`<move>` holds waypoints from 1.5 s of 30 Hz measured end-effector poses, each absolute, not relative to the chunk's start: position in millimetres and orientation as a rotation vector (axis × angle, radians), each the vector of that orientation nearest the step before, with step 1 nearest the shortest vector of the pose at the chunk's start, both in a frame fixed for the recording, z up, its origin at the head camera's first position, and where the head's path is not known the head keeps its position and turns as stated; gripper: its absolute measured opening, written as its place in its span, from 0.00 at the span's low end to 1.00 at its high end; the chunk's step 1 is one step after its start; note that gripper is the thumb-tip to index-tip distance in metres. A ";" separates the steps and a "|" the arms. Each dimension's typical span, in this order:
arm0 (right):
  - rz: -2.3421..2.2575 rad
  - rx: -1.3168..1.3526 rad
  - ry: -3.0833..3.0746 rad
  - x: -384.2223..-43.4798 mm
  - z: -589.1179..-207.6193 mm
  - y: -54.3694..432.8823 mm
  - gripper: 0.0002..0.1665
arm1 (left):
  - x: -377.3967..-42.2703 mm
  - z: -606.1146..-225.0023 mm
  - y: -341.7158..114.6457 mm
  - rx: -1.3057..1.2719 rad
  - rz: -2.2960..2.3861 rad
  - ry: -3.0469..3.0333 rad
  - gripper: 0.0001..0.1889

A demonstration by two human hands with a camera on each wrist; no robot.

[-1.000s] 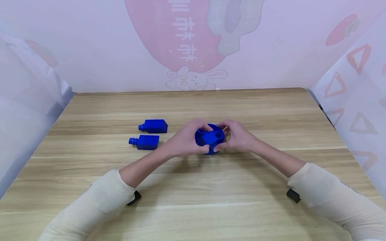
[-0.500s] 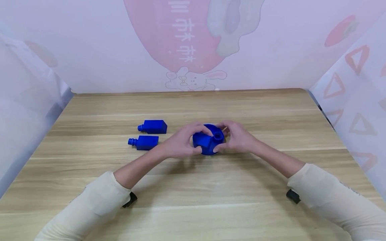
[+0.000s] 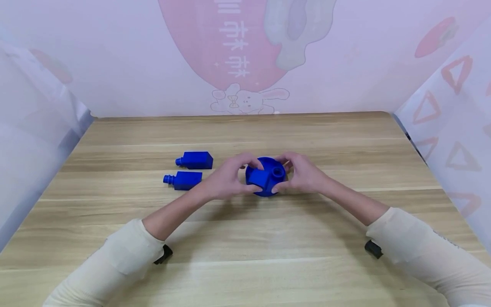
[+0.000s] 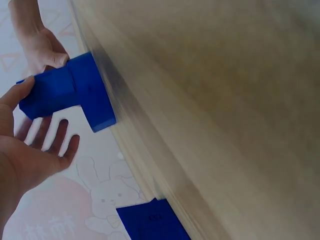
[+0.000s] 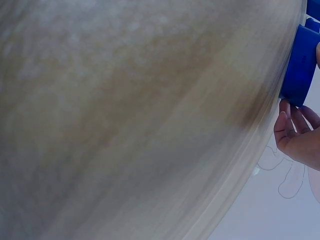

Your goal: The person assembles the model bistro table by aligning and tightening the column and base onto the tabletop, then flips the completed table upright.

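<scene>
Between both hands a round blue base (image 3: pixel 271 163) stands on the wooden table. Its right side shows a raised ring-shaped socket (image 3: pixel 278 172). A rectangular blue block (image 3: pixel 259 178) stands upright over the base's left part; its lower end is hidden inside. My left hand (image 3: pixel 230 179) pinches this block between thumb and finger near its top, the other fingers spread out in the left wrist view. With thumb and fingers, my right hand (image 3: pixel 303 174) holds the base's right side. In the right wrist view its fingertips lie at the bottom edge of the base (image 5: pixel 300 65).
Two blue bottle-shaped blocks with ridged necks lie left of the left hand, a farther one (image 3: pixel 197 160) and a nearer one (image 3: pixel 188 181), close to the left forearm. The wooden table (image 3: pixel 261 264) meets a printed pink-and-white curtain (image 3: pixel 153 76) at its back edge.
The left hand has shifted left with the block, from the base's middle to its left part, where a second socket showed before. The right hand and base have hardly moved.
</scene>
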State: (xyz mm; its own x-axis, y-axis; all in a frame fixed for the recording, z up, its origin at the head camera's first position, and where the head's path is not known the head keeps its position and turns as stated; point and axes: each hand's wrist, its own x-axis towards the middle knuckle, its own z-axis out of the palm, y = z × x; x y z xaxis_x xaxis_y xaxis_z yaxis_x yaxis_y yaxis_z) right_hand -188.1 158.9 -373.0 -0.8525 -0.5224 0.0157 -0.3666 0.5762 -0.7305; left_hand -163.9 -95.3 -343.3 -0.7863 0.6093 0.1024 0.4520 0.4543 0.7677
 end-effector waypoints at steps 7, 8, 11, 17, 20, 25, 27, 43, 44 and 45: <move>-1.148 -0.761 2.596 -188.9 -374.4 160.4 0.49 | -171.3 -343.3 -100.6 1.150 1.258 2.380 0.20; -1.149 -0.764 2.596 -189.0 -374.4 160.5 0.49 | -172.2 -343.6 -100.7 1.163 1.258 2.369 0.20; -1.145 -0.777 2.599 -189.3 -374.1 160.6 0.49 | -173.7 -343.8 -101.0 1.178 1.261 2.348 0.20; -1.119 -0.824 2.625 -191.8 -372.9 160.5 0.49 | -176.4 -343.4 -100.5 1.163 1.274 2.303 0.21; -1.112 -0.825 2.632 -192.1 -372.6 160.3 0.49 | -177.2 -343.5 -100.5 1.139 1.276 2.292 0.21; -1.101 -0.819 2.639 -192.0 -371.8 159.9 0.49 | -176.7 -342.0 -101.0 1.110 1.273 2.281 0.22; -1.091 -0.824 2.647 -192.2 -371.6 159.7 0.49 | -176.8 -341.8 -101.2 1.106 1.277 2.274 0.22; -1.071 -0.843 2.648 -192.2 -371.5 157.6 0.50 | -176.2 -344.9 -103.2 1.144 1.278 2.282 0.22; -1.066 -0.842 2.646 -192.3 -371.7 157.7 0.50 | -175.8 -344.6 -103.1 1.145 1.272 2.292 0.22; -1.060 -0.843 2.644 -192.3 -371.5 157.6 0.50 | -175.3 -344.4 -103.0 1.145 1.266 2.300 0.22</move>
